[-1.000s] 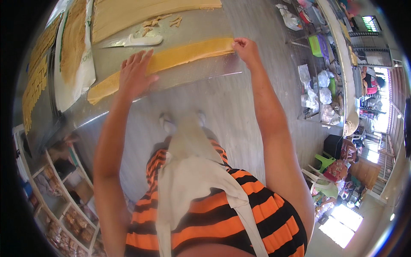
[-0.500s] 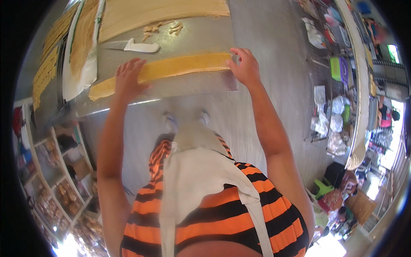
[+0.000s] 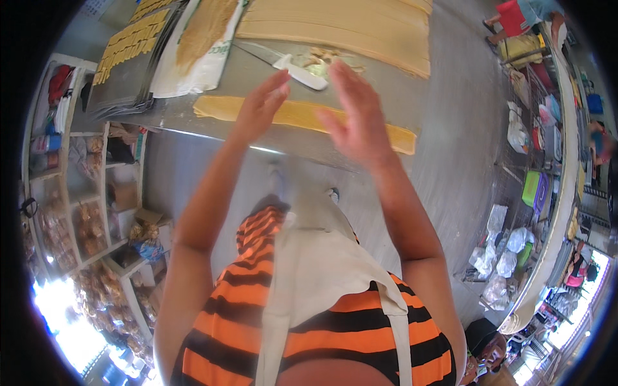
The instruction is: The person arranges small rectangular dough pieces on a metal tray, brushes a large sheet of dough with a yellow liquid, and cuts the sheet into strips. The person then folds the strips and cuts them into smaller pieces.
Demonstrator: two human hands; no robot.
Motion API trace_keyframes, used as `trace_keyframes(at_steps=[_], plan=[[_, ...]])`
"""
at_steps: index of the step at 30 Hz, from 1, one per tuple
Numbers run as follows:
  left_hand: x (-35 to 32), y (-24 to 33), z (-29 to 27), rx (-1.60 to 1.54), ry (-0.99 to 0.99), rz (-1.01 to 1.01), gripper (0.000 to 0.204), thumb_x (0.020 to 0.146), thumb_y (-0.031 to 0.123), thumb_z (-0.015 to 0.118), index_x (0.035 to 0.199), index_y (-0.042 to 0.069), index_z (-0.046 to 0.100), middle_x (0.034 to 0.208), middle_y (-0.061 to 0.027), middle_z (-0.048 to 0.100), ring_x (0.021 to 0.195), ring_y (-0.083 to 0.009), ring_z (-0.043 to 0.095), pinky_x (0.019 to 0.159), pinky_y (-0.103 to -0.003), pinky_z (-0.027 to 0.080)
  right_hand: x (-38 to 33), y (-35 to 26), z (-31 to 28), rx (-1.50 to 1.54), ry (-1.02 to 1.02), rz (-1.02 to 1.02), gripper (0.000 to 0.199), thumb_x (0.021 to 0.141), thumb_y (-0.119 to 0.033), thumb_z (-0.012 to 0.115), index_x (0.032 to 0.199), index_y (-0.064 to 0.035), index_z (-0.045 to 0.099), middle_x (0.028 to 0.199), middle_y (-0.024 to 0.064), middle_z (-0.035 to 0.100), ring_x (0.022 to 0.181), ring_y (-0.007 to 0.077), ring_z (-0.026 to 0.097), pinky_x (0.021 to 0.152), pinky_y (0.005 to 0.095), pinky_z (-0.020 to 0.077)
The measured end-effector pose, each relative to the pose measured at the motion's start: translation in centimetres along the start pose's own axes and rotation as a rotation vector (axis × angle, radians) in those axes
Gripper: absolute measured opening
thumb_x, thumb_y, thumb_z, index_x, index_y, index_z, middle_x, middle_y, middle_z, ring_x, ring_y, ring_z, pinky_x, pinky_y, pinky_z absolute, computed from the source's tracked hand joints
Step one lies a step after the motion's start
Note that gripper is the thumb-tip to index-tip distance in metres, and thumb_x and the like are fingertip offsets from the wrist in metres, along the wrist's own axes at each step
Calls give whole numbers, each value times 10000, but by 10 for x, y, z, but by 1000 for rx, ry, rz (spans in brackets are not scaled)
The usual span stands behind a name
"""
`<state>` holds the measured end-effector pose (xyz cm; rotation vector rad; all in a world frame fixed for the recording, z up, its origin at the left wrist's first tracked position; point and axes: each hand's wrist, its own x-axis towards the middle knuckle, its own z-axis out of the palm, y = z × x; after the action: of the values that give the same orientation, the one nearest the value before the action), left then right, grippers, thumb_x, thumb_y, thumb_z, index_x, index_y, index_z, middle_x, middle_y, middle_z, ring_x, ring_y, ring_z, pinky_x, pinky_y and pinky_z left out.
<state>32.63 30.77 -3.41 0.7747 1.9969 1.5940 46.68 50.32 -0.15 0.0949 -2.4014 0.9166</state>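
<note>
A long, flat strip of yellow dough (image 3: 302, 116) lies along the near edge of the metal table (image 3: 183, 122). My left hand (image 3: 261, 108) is raised over the strip's left half, fingers stretched out and holding nothing. Over its right half, my right hand (image 3: 357, 116) is open too, thumb apart from the fingers and a little blurred. Between my hands, just beyond the strip, rests a knife (image 3: 301, 73) with a white handle, its blade pointing left. Dough scraps (image 3: 335, 56) lie past the handle, partly hidden by my right fingers.
A large sheet of dough (image 3: 335, 26) covers the table's far side. Left of it are a floury white cloth (image 3: 193, 55) and stacked dark trays (image 3: 125, 80) bearing yellow pieces. Shelves (image 3: 67, 174) stand at left, a rack with bags (image 3: 508, 257) at right. A person (image 3: 528, 16) stands far right.
Both hands have come off the strip's ends and moved closer together, lifted above it. The view has turned, so the table appears shifted right and tilted.
</note>
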Motion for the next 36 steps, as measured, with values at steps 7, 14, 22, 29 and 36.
trace_keyframes(at_steps=[7,14,22,29,36], plan=[[-19,7,-106,365,-69,242,746,831,268,782,1486,128,454,1475,-104,509,1367,-283,460,1142,-411,348,82,-25,90,-386,-224,72,758,837,-339,746,1501,-145,436,1531,146,446,1415,334,416,1137,556,286],[0,-44,-152,1042,-316,293,822,671,233,848,1421,151,519,1394,-71,559,1311,-288,499,1095,-459,395,52,-25,155,-444,-669,124,752,765,-312,777,1440,-144,489,1331,90,604,1259,270,547,1034,487,373],[8,-65,-159,899,-398,301,610,708,227,786,1281,136,598,1224,-36,637,1160,-256,588,966,-445,451,56,-30,153,-348,-640,210,659,769,-265,771,1375,-134,547,1238,83,651,1146,261,607,998,464,376],[10,-50,-172,798,-306,280,765,679,291,849,1373,156,554,1319,-77,600,1257,-289,529,1048,-457,400,85,7,158,-519,-348,341,575,797,-243,768,1336,-162,587,1267,97,633,1204,293,578,972,467,442],[11,-56,-165,934,-464,283,742,706,246,830,1384,151,544,1322,-70,608,1250,-290,544,1034,-466,406,113,50,181,-564,-398,417,468,773,-141,675,1238,-145,619,1060,173,651,1030,378,629,853,516,507]])
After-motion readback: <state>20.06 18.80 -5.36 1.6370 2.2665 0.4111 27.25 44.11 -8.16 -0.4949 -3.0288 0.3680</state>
